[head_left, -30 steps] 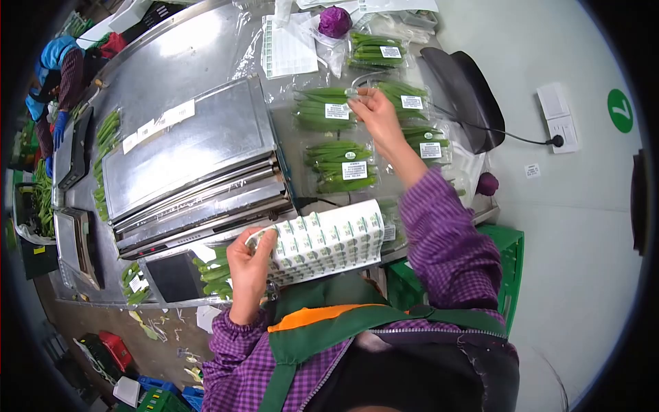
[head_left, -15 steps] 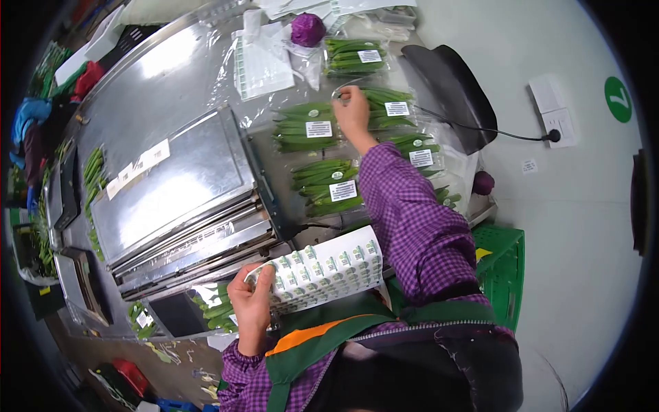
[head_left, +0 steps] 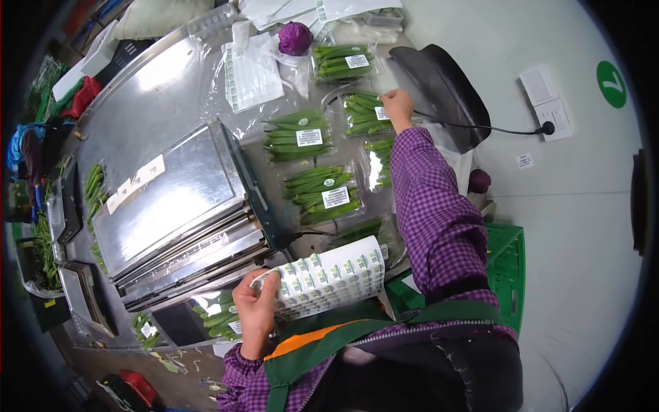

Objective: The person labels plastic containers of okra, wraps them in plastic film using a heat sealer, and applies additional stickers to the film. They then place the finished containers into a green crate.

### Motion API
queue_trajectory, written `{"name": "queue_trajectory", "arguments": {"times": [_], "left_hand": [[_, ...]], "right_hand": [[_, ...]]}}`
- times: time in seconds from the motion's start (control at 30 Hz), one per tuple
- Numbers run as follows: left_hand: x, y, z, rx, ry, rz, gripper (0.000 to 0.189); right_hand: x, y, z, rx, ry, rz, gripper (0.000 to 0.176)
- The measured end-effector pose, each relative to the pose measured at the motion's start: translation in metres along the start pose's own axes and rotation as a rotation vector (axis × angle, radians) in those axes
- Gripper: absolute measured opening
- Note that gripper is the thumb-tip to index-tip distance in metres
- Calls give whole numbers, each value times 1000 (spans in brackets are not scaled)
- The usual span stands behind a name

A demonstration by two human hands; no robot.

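Note:
My left hand grips a white sheet of small green-and-white stickers by its left edge, thumb on top. The sheet is curved and hangs just in front of my apron. My right hand reaches out to a clear pack of okra, its fingers drawn together at the pack's upper right, beside the white label. What the fingertips pinch, if anything, is hidden. Nearby lie another okra pack and a lower okra pack, both with a white label and a round sticker. My right sleeve partly covers a further pack.
A metal wrapping machine stands left of the packs. Behind are a purple cabbage, plastic bags and one more okra pack. A black cable runs to the wall socket. A green crate sits at right.
My right hand has moved right, from between two packs to the upper right pack's label. The view has shifted slightly. My left hand still holds the sticker sheet.

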State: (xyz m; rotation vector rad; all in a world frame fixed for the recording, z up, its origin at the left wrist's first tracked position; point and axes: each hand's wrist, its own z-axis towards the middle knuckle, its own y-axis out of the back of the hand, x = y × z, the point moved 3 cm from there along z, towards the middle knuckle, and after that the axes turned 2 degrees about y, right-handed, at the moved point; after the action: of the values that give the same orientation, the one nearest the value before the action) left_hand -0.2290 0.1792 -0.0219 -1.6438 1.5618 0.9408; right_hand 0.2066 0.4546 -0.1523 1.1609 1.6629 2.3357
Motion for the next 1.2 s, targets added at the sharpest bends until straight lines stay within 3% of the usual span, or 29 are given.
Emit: {"name": "queue_trajectory", "arguments": {"times": [0.13,0.17,0.23,0.33,0.43,0.5,0.57,0.6,0.63,0.73,0.77,0.83,0.9,0.93,1.03,1.07,1.13,1.2], "left_hand": [[-7,0,-6,-17,-35,72,14],[-8,2,-7,-21,-66,136,15],[-10,3,-6,5,-115,142,15],[-11,8,-9,66,-194,74,14],[-4,14,-16,93,-188,-113,13],[-1,21,-25,101,-188,-153,14],[-3,23,-29,-68,-320,-114,14],[-6,29,-33,-100,-274,-71,14],[0,34,-31,-135,-274,-100,15],[6,39,-26,-146,-313,-300,17],[2,38,-24,-81,-525,55,19],[-2,35,-30,-167,-1054,718,23],[-5,10,-35,114,-268,-364,26],[-4,3,-41,181,-261,-334,26],[4,-20,-58,281,-330,-135,28],[7,-23,-64,337,-477,39,29],[-3,-61,-111,643,-483,-67,36],[2,-81,-142,797,-686,76,43]], "right_hand": [[-5,11,-2,-120,-1,54,24],[-6,13,-6,-57,70,142,26],[-5,8,-15,129,208,329,33],[63,56,-98,816,125,586,32],[104,107,-177,1177,72,615,41],[115,133,-213,1270,33,663,45],[115,165,-246,1333,-28,963,56],[114,175,-262,1335,-63,1076,61],[111,186,-273,1301,-94,1194,66],[90,219,-313,1152,-41,1077,69],[89,232,-333,1057,56,1011,68],[78,247,-371,838,-28,1017,50],[52,256,-413,715,-164,1048,29],[45,270,-433,625,-202,1019,20],[15,310,-491,309,-284,935,18],[8,320,-512,181,-280,1014,15],[-9,340,-543,-15,-293,1061,15],[-27,362,-577,-280,-311,1155,15]]}}
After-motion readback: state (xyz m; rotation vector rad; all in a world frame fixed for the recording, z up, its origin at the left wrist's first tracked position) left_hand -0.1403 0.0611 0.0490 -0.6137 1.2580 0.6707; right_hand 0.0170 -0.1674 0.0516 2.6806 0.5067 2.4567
